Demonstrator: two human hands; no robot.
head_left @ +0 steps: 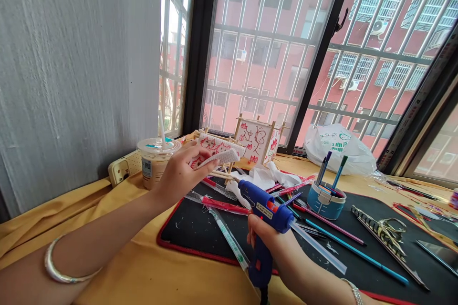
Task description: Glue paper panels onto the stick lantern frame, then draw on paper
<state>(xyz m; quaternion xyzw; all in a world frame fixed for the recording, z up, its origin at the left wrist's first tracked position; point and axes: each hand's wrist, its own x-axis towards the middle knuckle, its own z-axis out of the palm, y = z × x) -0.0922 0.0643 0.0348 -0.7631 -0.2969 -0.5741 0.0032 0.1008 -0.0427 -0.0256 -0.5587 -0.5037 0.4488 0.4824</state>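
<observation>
Blue glue gun point(266, 205) inside right fingers point(255, 231), painted paper point(214, 145) against left fingers point(198, 153)

The left hand point(181, 176) hides part of the red-painted paper point(218, 145) it holds. The right hand point(268, 243) covers the grip of the blue glue gun point(266, 205), and the black cord point(264, 296) runs off the bottom of the view. The words on the white plastic bag point(338, 147) are too small to read.

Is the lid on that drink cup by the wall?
Yes, it's on: the clear plastic lid sits on top of the drink cup, with a white straw sticking up through it.
</observation>
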